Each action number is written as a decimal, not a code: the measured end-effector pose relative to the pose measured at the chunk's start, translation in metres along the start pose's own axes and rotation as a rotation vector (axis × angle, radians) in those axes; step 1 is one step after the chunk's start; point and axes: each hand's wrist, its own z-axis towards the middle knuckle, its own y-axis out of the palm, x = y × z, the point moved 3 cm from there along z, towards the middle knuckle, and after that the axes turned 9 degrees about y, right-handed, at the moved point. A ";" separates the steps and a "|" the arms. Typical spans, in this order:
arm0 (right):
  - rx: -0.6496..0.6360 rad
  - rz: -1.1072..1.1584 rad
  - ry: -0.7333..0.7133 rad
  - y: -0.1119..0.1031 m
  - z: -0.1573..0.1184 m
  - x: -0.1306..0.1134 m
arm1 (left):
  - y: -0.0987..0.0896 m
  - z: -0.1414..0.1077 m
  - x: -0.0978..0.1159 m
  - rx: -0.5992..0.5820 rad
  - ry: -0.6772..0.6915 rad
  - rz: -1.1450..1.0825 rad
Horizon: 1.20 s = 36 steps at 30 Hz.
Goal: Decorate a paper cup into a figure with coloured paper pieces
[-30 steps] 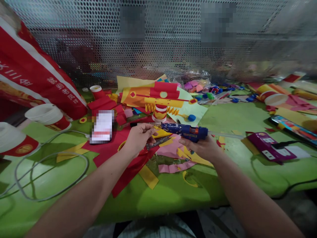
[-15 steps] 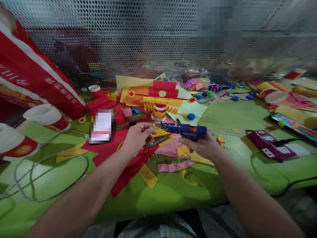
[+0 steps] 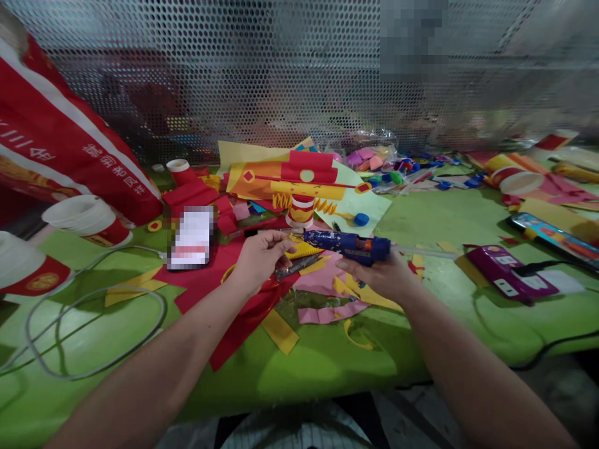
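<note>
My right hand (image 3: 381, 272) is closed round a dark blue hot glue gun (image 3: 349, 245), its nozzle pointing left and a clear glue stick (image 3: 423, 251) sticking out of its back. Just left of the nozzle, my left hand (image 3: 262, 259) is pinched shut; whatever lies between its fingertips is too small to make out. Behind both hands stands a paper cup figure (image 3: 301, 211) with a red hat, a yellow face and coiled yellow paper arms. Red paper (image 3: 234, 330) and pink scraps (image 3: 330, 313) lie beneath the hands.
A phone (image 3: 191, 238) lies left, near stacked paper cups (image 3: 91, 221) and a looped white cable (image 3: 161, 312). A purple power strip (image 3: 508, 272) and a pencil case (image 3: 552, 236) are to the right. Behind the green table (image 3: 355, 380) rises a perforated metal screen (image 3: 262, 75).
Almost nothing differs. Both hands and the glue gun keep their places, with the nozzle still close to the left fingertips; the view has shifted very slightly.
</note>
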 end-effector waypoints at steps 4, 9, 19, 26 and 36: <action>-0.001 -0.014 0.007 -0.001 0.000 0.000 | -0.001 0.000 0.000 0.007 -0.005 -0.016; 0.003 -0.034 0.014 -0.001 -0.001 -0.004 | -0.001 0.000 0.000 0.008 -0.009 -0.018; -0.006 -0.017 0.029 -0.002 0.000 -0.002 | -0.001 0.000 -0.001 0.011 0.004 -0.035; -0.012 -0.035 0.020 -0.005 0.003 -0.003 | -0.007 0.001 0.007 0.050 0.014 -0.063; 0.391 0.261 0.173 -0.085 0.021 0.021 | -0.040 0.027 0.011 0.217 0.061 0.194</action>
